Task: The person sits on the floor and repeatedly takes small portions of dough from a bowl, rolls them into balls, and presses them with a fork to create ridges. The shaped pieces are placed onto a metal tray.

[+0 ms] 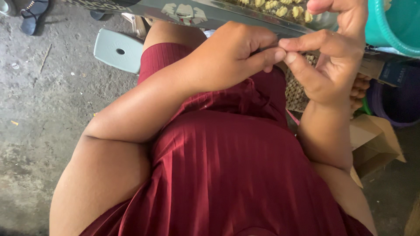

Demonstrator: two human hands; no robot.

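I sit in a dark red ribbed dress [227,175] and both hands meet above my lap. My left hand [236,59] is curled into a loose fist, thumb and forefinger pinching a thin dark sliver [264,49] that is mostly hidden. My right hand [326,70] faces it, thumb and forefinger pressed on the same spot, fingertips touching the left hand's. Just beyond the hands lies a flat metal tray [227,17] carrying several small pale yellow dough shapes [280,9].
A teal basin [393,26] and a purple tub [396,105] stand at the right, with a cardboard box [374,142] below them. A woven mat [297,89] shows under my right hand. A grey plastic stool [118,50] and a sandal [33,15] rest on the concrete floor [43,109].
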